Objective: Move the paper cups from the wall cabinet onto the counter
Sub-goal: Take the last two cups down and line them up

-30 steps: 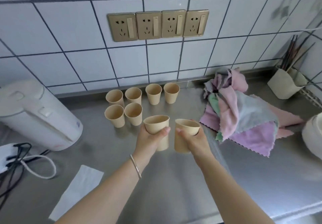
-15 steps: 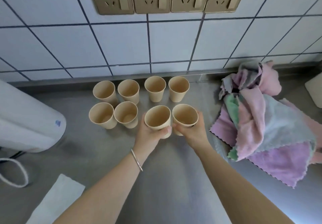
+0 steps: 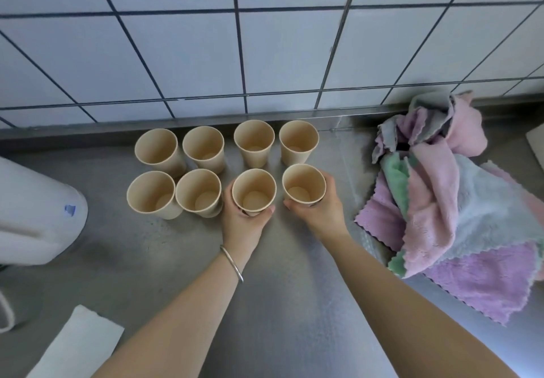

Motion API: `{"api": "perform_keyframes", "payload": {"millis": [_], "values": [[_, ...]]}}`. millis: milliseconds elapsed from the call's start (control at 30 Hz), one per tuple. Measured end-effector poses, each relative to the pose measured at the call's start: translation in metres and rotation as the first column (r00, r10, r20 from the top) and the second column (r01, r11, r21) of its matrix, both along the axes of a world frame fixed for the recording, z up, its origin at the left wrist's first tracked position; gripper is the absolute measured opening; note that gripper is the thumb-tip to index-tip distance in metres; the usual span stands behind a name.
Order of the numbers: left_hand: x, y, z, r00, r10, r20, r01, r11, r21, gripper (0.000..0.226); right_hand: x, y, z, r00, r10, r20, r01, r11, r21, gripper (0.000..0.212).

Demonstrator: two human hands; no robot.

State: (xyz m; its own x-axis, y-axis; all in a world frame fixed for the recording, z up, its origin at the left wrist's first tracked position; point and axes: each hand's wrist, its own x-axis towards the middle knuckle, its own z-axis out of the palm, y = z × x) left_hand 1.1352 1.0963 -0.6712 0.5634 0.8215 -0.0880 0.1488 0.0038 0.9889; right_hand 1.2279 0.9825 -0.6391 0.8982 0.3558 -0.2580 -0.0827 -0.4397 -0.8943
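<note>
- Eight paper cups stand upright in two rows of four on the bench [image 3: 279, 304], near its back edge.
- Left grip [image 3: 243, 221] grasps the third front cup [image 3: 254, 190].
- Right grip [image 3: 319, 212] grasps the fourth front cup [image 3: 304, 183], the one nearest the cloths [image 3: 459, 215].

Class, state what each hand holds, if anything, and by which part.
The left hand grips one paper cup round its lower wall; the right hand grips another paper cup likewise.
</note>
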Motion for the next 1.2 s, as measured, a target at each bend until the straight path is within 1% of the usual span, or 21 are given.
{"api": "perform_keyframes", "payload": {"millis": [167, 300, 367, 433, 633, 700, 767, 833, 933, 1067, 1133, 1200], "values": [[0.006, -0.002, 0.003, 0.999, 0.042, -0.003, -0.042, 0.999, 0.021, 0.075, 0.0, 0.003, 0.001, 1.0, 0.009, -0.002, -0.009, 1.0, -0.004, 0.064], [-0.001, -0.009, 0.001, 0.999, 0.019, -0.038, -0.018, 0.999, 0.036, 0.086, -0.007, -0.004, -0.003, 0.999, 0.0, 0.044, 0.002, 0.999, -0.036, 0.076], [-0.008, -0.012, -0.003, 0.999, -0.006, -0.051, 0.006, 1.0, 0.001, 0.092, -0.012, -0.008, -0.003, 0.997, 0.012, 0.076, -0.005, 0.997, -0.081, 0.081], [-0.014, -0.014, -0.003, 0.997, -0.008, -0.077, 0.006, 1.0, -0.031, 0.095, -0.017, -0.013, -0.001, 0.996, 0.022, 0.092, -0.01, 0.992, -0.127, 0.079], [-0.031, -0.026, 0.019, 0.975, 0.005, -0.222, -0.042, 0.986, -0.163, 0.095, -0.027, -0.029, 0.01, 0.999, -0.045, -0.012, 0.042, 0.982, -0.186, 0.076], [-0.038, -0.031, 0.025, 0.972, 0.015, -0.233, -0.059, 0.981, -0.186, 0.089, -0.034, -0.035, 0.013, 0.999, -0.037, -0.034, 0.029, 0.977, -0.213, 0.072], [-0.045, -0.037, 0.032, 0.974, 0.033, -0.222, -0.084, 0.971, -0.224, 0.078, -0.043, -0.042, 0.016, 0.997, -0.042, -0.064, 0.027, 0.975, -0.219, 0.067], [-0.052, -0.043, 0.039, 0.969, 0.036, -0.243, -0.094, 0.968, -0.231, 0.066, -0.055, -0.048, 0.022, 0.992, -0.085, -0.096, 0.066, 0.979, -0.194, 0.061], [-0.064, -0.054, 0.05, 0.966, 0.006, -0.259, -0.059, 0.979, -0.194, 0.052, -0.073, -0.058, 0.033, 0.981, -0.158, -0.109, 0.143, 0.98, -0.138, 0.052], [-0.077, -0.068, 0.072, 0.98, -0.102, -0.174, 0.06, 0.971, -0.231, 0.035, -0.099, -0.076, 0.049, 0.963, -0.255, -0.086, 0.248, 0.965, -0.081, 0.042], [-0.082, -0.077, 0.083, 0.97, -0.201, -0.134, 0.162, 0.954, -0.253, 0.027, -0.116, -0.088, 0.055, 0.942, -0.327, -0.08, 0.323, 0.945, -0.052, 0.039], [-0.088, -0.088, 0.094, 0.94, -0.323, -0.108, 0.287, 0.922, -0.259, 0.024, -0.135, -0.1, 0.063, 0.913, -0.401, -0.075, 0.401, 0.916, -0.021, 0.035]]}}
